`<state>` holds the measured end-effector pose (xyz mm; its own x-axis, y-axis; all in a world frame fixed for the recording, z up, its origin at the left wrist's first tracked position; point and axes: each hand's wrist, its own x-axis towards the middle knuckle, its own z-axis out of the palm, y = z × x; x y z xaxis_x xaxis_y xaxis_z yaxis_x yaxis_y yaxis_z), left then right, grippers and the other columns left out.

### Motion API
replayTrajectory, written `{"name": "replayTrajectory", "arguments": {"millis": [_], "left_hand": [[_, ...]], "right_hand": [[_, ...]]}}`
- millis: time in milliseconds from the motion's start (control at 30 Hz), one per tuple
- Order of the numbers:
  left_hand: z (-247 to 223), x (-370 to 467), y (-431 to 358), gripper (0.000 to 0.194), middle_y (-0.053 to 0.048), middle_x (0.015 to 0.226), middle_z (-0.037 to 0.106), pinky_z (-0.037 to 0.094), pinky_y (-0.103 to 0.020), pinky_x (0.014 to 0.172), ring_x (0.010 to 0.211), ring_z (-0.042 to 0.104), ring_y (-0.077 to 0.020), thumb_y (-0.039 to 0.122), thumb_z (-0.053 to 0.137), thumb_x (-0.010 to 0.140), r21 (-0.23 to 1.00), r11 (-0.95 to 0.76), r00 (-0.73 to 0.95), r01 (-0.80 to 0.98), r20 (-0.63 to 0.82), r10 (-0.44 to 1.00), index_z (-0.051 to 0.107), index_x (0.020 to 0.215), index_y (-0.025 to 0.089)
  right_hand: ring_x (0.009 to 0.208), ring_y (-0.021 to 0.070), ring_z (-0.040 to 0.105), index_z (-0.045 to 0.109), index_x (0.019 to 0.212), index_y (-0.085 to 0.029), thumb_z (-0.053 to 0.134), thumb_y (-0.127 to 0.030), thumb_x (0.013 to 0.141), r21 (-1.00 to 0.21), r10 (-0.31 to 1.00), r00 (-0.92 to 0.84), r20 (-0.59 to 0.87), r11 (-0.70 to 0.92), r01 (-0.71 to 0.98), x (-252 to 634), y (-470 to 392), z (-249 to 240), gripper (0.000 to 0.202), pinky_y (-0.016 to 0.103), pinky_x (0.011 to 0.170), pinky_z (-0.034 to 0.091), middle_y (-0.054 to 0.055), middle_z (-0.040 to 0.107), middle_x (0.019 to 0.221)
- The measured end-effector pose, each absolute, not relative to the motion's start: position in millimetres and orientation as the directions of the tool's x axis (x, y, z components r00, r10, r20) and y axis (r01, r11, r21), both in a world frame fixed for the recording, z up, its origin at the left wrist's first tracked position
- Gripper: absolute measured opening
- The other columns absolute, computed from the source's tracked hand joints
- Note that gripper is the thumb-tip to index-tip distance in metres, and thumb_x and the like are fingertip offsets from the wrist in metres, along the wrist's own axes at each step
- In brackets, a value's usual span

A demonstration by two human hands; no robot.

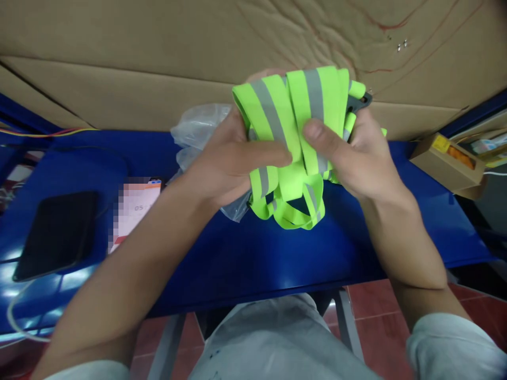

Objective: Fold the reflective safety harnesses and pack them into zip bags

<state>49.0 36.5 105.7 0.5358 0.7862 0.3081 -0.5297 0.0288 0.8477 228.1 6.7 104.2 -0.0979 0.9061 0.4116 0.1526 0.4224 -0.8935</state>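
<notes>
Both hands grip a folded bundle of neon yellow-green reflective straps (295, 111) with grey stripes, held up above the blue table. My left hand (237, 158) is closed on the bundle's left side, thumb across the front. On the right side, my right hand (352, 153) is closed too, its thumb pressing on the folded bands. Loops of strap hang below the hands, and a black plastic buckle (359, 102) sticks out at the upper right. Most fingers are hidden behind the straps. A clear plastic bag (202, 124) lies behind my left forearm.
On the blue table (277, 258) a black tablet-like device (59, 232) and a lit phone (137, 208) lie to the left. An open cardboard box (447, 163) with something orange inside stands at the right. Brown cardboard (138, 95) covers the back panel.
</notes>
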Motion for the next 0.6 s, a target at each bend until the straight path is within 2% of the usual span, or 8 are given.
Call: {"name": "replayTrajectory", "arguments": {"millis": [100,267,300,367,433,467,533,600], "left_hand": [[97.9,52.0,35.6,0.036,0.004,0.092,0.077,0.058,-0.03,0.082,0.099,0.074,-0.024,0.004,0.076,0.072,0.878,0.06,0.579,-0.475,0.261,0.773,0.073,0.102,0.024],[94.9,43.6,37.1,0.021,-0.001,0.1,0.077,0.059,-0.039,0.09,0.107,0.073,-0.0306,0.015,0.079,0.078,0.943,0.048,0.678,-0.33,0.202,0.707,0.076,0.098,0.021],[97.2,41.3,37.1,0.025,0.0,0.101,0.077,0.058,-0.039,0.091,0.108,0.073,-0.0314,0.015,0.081,0.076,0.955,0.026,0.665,-0.297,0.187,0.723,0.076,0.1,0.022],[103.0,38.7,36.4,0.051,0.002,0.105,0.075,0.057,-0.038,0.093,0.113,0.071,-0.0312,0.013,0.084,0.071,0.965,-0.016,0.613,-0.262,0.179,0.769,0.07,0.119,0.024],[107.8,39.2,35.0,0.083,0.005,0.108,0.073,0.056,-0.036,0.094,0.114,0.07,-0.0282,0.009,0.085,0.066,0.957,-0.029,0.559,-0.288,0.192,0.807,0.053,0.141,0.024],[109.3,40.4,34.4,0.091,0.006,0.107,0.073,0.055,-0.035,0.095,0.114,0.07,-0.0255,0.006,0.085,0.065,0.95,-0.013,0.542,-0.312,0.189,0.819,0.047,0.145,0.024],[110.1,43.9,34.4,0.079,0.009,0.103,0.074,0.055,-0.031,0.095,0.108,0.071,-0.019,0.003,0.081,0.069,0.929,0.038,0.56,-0.367,0.188,0.806,0.052,0.139,0.025],[108.2,47.8,35.7,0.047,0.008,0.097,0.075,0.056,-0.032,0.096,0.104,0.073,-0.018,0.005,0.076,0.076,0.9,0.131,0.614,-0.415,0.171,0.771,0.066,0.117,0.025]], "right_hand": [[0.109,0.0197,0.072,0.068,0.108,-0.034,0.072,-0.052,0.089,-0.873,0.892,-0.121,0.435,0.451,0.186,225.8,6.0,102.5,0.027,0.03,0.096,0.06,-0.006,0.075,0.112],[0.091,0.0208,0.071,0.071,0.094,-0.027,0.066,-0.058,0.092,-0.812,0.876,-0.314,0.365,0.464,0.353,233.6,6.7,105.6,0.032,0.034,0.082,0.062,-0.003,0.073,0.088],[0.09,0.021,0.07,0.071,0.089,-0.026,0.065,-0.06,0.091,-0.809,0.878,-0.334,0.344,0.458,0.369,235.8,7.8,105.3,0.035,0.033,0.082,0.062,-0.003,0.072,0.083],[0.093,0.0218,0.07,0.069,0.081,-0.026,0.067,-0.065,0.087,-0.826,0.891,-0.327,0.315,0.427,0.367,239.5,10.8,103.7,0.04,0.033,0.082,0.062,-0.003,0.069,0.075],[0.094,0.0229,0.07,0.068,0.077,-0.026,0.072,-0.066,0.083,-0.848,0.904,-0.3,0.306,0.402,0.346,242.0,13.5,101.3,0.041,0.033,0.083,0.063,-0.003,0.067,0.071],[0.093,0.0233,0.07,0.068,0.075,-0.026,0.074,-0.065,0.082,-0.856,0.909,-0.279,0.31,0.395,0.334,242.4,14.6,100.1,0.04,0.034,0.082,0.063,-0.003,0.066,0.069],[0.09,0.0233,0.071,0.067,0.072,-0.026,0.079,-0.061,0.079,-0.864,0.912,-0.225,0.344,0.401,0.305,241.4,15.6,98.6,0.038,0.035,0.081,0.064,-0.003,0.066,0.068],[0.087,0.023,0.072,0.068,0.072,-0.026,0.081,-0.057,0.078,-0.865,0.903,-0.17,0.394,0.427,0.262,237.9,15.3,98.8,0.034,0.035,0.078,0.064,-0.003,0.068,0.069]]}}
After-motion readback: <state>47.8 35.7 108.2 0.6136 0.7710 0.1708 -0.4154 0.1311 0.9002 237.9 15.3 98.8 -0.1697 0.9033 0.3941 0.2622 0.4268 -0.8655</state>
